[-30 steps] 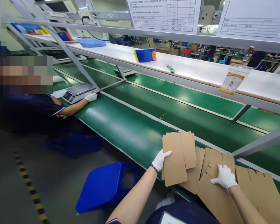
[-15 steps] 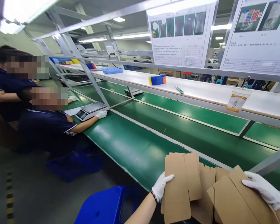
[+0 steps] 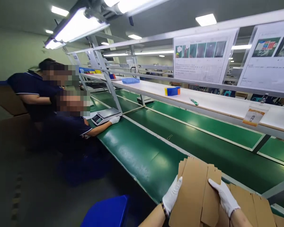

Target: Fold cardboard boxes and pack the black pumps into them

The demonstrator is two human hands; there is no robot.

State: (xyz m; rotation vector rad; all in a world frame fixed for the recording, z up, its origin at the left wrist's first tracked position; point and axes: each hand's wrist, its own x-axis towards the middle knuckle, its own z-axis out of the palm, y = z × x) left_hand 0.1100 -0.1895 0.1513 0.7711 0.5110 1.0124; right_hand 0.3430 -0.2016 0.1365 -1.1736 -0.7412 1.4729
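The gloved left hand (image 3: 172, 194) grips the left edge of a stack of cardboard blanks (image 3: 191, 192), thumb in front; the gloved right hand (image 3: 225, 196) clasps its right edge. Compared with half a second ago, the hands are closer together. On the shelf (image 3: 217, 102) sits a blue tray (image 3: 130, 81), contents unclear.

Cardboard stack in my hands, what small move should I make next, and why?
Probably square up the cardboard stack by gently pressing the left hand and right hand toward each other: they hold it from opposite sides, and its top edges look stepped and uneven.
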